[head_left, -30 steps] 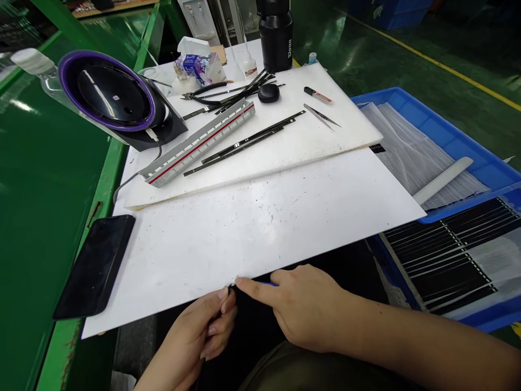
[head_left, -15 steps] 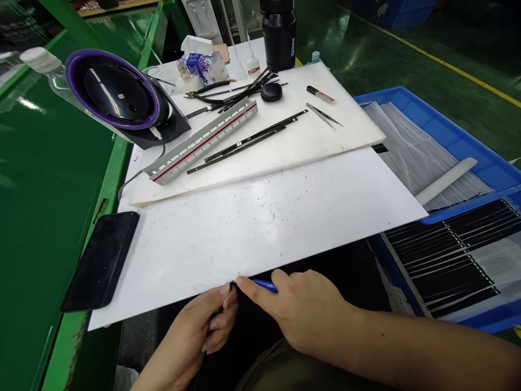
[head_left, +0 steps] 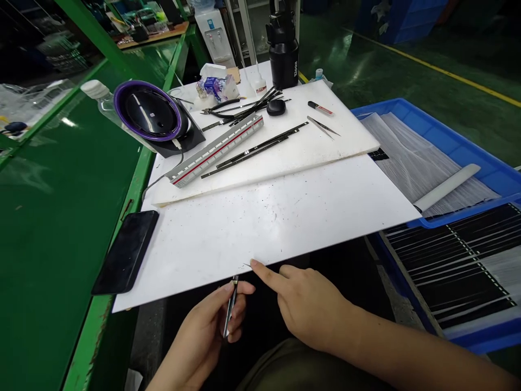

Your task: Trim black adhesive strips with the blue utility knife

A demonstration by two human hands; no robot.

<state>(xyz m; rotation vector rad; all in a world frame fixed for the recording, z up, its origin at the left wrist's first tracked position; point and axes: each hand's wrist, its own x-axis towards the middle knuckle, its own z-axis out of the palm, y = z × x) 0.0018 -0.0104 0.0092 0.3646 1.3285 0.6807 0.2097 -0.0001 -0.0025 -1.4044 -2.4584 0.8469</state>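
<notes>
My left hand (head_left: 217, 317) is just below the front edge of the white board (head_left: 260, 228), closed around a narrow dark strip (head_left: 230, 309) with a shiny edge. The strip stands nearly upright between thumb and fingers. To its right, my right hand (head_left: 307, 304) has its index finger stretched onto the board's front edge, the other fingers curled. A thin pointed tip (head_left: 247, 265) shows just beyond that fingertip. The blue handle seen earlier in this hand is now hidden behind it.
On a white foam slab (head_left: 309, 146) lie black strips (head_left: 256, 149), a triangular scale ruler (head_left: 217, 152), tweezers (head_left: 323, 127) and a black case (head_left: 275, 107). A phone (head_left: 126, 252) lies at the left, near a purple-rimmed fan (head_left: 150, 114). Blue crates (head_left: 492, 163) stand at the right.
My hands have moved apart; the right index fingertip has shifted up onto the board edge. The strip in my left hand shows more plainly. The view has tilted up a little.
</notes>
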